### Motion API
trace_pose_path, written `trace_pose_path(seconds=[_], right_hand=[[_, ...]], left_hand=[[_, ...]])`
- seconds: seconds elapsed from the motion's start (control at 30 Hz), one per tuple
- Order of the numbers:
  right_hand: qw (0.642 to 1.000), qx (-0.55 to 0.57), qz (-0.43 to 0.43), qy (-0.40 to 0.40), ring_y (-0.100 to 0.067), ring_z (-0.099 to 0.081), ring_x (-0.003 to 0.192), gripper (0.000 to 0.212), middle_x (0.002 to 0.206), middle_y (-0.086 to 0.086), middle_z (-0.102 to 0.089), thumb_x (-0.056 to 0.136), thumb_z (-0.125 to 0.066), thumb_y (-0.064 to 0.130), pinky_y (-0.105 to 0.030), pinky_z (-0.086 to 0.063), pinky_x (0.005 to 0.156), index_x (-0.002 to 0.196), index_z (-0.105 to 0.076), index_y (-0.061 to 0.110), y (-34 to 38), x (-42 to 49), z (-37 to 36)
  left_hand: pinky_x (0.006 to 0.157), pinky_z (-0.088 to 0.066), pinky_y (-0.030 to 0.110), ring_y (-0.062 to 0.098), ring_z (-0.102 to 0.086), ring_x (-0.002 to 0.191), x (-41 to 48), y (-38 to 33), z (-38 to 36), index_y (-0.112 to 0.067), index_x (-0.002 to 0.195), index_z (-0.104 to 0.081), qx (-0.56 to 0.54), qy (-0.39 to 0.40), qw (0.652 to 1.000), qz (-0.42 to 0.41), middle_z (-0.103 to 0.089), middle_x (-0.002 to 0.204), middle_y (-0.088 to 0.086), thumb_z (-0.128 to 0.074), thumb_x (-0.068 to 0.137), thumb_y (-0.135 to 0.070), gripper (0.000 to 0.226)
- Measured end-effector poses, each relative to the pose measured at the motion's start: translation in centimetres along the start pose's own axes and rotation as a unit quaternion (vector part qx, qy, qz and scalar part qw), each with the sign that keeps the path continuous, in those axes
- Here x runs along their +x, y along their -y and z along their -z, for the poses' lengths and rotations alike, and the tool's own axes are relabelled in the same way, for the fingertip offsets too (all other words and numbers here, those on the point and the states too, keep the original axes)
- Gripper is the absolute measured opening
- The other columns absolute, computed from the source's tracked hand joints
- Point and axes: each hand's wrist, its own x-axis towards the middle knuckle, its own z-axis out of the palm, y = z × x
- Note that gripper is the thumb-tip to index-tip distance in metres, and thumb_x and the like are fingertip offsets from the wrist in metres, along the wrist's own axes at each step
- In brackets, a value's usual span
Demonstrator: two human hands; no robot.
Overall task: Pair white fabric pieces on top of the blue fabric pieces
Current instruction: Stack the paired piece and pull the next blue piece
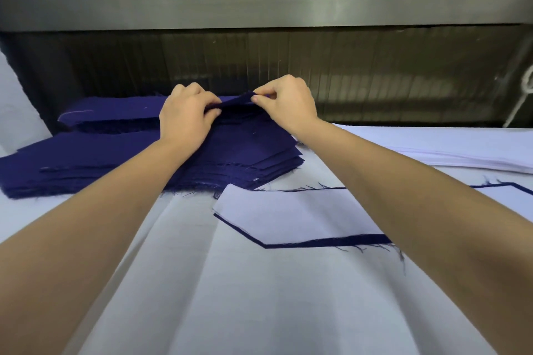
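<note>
A thick stack of dark blue fabric pieces (245, 158) lies at the far left of the table. Both hands are at its far edge. My left hand (184, 118) and my right hand (288, 104) each pinch the raised edge of the top blue piece (239, 102), lifting it off the stack. In front of the stack, a white fabric piece (291, 216) lies on a blue piece whose border (326, 242) shows along the near edge. Another white-on-blue pair (507, 196) lies at the right, partly behind my right forearm.
A pile of white fabric pieces (461, 150) lies at the far right. A second blue stack (115, 115) sits behind the first at the left. A white cloth (259, 297) covers the table. A dark metal machine housing (259, 8) runs along the back.
</note>
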Motion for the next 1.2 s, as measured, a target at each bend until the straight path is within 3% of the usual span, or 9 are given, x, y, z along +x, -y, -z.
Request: trace_pose_path(seconds=[0.1, 0.23, 0.37, 0.5, 0.7, 0.83, 1.03, 1.1, 1.2], right_hand=[[1.000, 0.015, 0.018, -0.004, -0.009, -0.063, 0.063, 0.016, 0.053, 0.003, -0.062, 0.090, -0.060, 0.028, -0.030, -0.053, 0.074, 0.096, -0.075, 0.024, -0.9, -2.0, 2.2], [0.997, 0.077, -0.009, -0.011, -0.005, -0.053, 0.038, 0.010, 0.055, 0.005, -0.065, 0.089, -0.062, 0.021, -0.028, -0.049, 0.055, 0.089, -0.072, 0.025, -3.3, -5.1, 5.3], [0.993, 0.100, -0.052, -0.028, -0.008, -0.059, 0.043, 0.008, 0.066, 0.004, -0.066, 0.089, -0.062, 0.013, -0.024, -0.051, 0.057, 0.087, -0.067, 0.018, -5.9, -8.2, 8.5], [0.988, 0.108, -0.098, -0.045, -0.012, -0.068, 0.058, 0.008, 0.078, 0.000, -0.067, 0.091, -0.059, 0.012, -0.011, -0.041, 0.045, 0.089, -0.067, 0.014, -8.0, -11.0, 11.5], [0.970, 0.164, -0.166, -0.074, -0.013, -0.071, 0.067, 0.014, 0.077, 0.000, -0.064, 0.091, -0.060, 0.011, -0.018, -0.044, 0.040, 0.079, -0.064, 0.018, -10.3, -14.3, 16.4], [0.952, 0.180, -0.232, -0.089, -0.012, -0.071, 0.064, 0.018, 0.077, -0.003, -0.063, 0.086, -0.065, 0.007, -0.020, -0.049, 0.044, 0.069, -0.064, 0.011, -12.1, -16.4, 18.7], [0.943, 0.168, -0.270, -0.100, -0.012, -0.064, 0.051, 0.014, 0.055, -0.004, -0.065, 0.082, -0.064, 0.001, -0.017, -0.050, 0.046, 0.068, -0.067, 0.003, -13.6, -18.2, 21.0], [0.938, 0.161, -0.287, -0.109, -0.019, -0.061, 0.050, 0.015, 0.051, -0.005, -0.065, 0.085, -0.060, 0.004, -0.017, -0.050, 0.047, 0.073, -0.066, -0.002, -13.9, -18.2, 21.2], [0.930, 0.176, -0.302, -0.113, -0.019, -0.061, 0.044, 0.027, 0.062, -0.010, -0.067, 0.090, -0.056, 0.017, -0.018, -0.047, 0.042, 0.074, -0.066, -0.003, -13.7, -18.2, 21.4]], left_hand=[[0.077, -0.038, 0.038, 0.032, -0.046, 0.102, -0.6, 0.5, 0.2, -0.014, 0.114, -0.067, 0.019, -0.003, 1.000, 0.018, -0.059, 0.108, 0.010, -0.059, 0.092, -0.022, 0.025], [0.079, -0.035, 0.039, 0.035, -0.046, 0.099, -1.4, 0.8, 0.6, -0.013, 0.110, -0.070, 0.052, 0.005, 0.998, 0.021, -0.061, 0.107, 0.010, -0.059, 0.092, -0.024, 0.024], [0.079, -0.036, 0.042, 0.037, -0.046, 0.096, -2.4, 0.1, 1.0, -0.012, 0.104, -0.073, 0.060, 0.006, 0.998, -0.004, -0.062, 0.102, 0.012, -0.062, 0.090, -0.020, 0.019], [0.076, -0.035, 0.043, 0.038, -0.046, 0.091, -3.5, -1.0, 1.3, -0.011, 0.100, -0.074, 0.064, 0.005, 0.997, -0.031, -0.063, 0.098, 0.012, -0.064, 0.088, -0.017, 0.016], [0.067, -0.035, 0.042, 0.039, -0.050, 0.081, -5.2, -2.5, 1.6, -0.007, 0.092, -0.075, 0.050, -0.011, 0.994, -0.092, -0.065, 0.088, 0.015, -0.071, 0.083, -0.014, 0.012], [0.063, -0.038, 0.041, 0.038, -0.053, 0.076, -6.3, -3.6, 2.0, -0.007, 0.088, -0.076, 0.036, -0.002, 0.989, -0.146, -0.066, 0.085, 0.013, -0.074, 0.080, -0.014, 0.011], [0.063, -0.037, 0.036, 0.027, -0.049, 0.073, -7.5, -3.4, 3.3, -0.007, 0.090, -0.075, -0.015, 0.043, 0.981, -0.187, -0.065, 0.084, 0.008, -0.074, 0.079, -0.010, 0.011], [0.061, -0.037, 0.031, 0.017, -0.046, 0.072, -8.1, -3.3, 3.7, -0.007, 0.094, -0.073, -0.048, 0.068, 0.982, -0.168, -0.061, 0.089, 0.003, -0.070, 0.083, -0.011, 0.012], [0.058, -0.037, 0.028, 0.014, -0.047, 0.067, -8.9, -3.4, 4.1, -0.016, 0.098, -0.072, -0.069, 0.094, 0.982, -0.149, -0.056, 0.095, -0.005, -0.067, 0.084, -0.006, 0.018]])
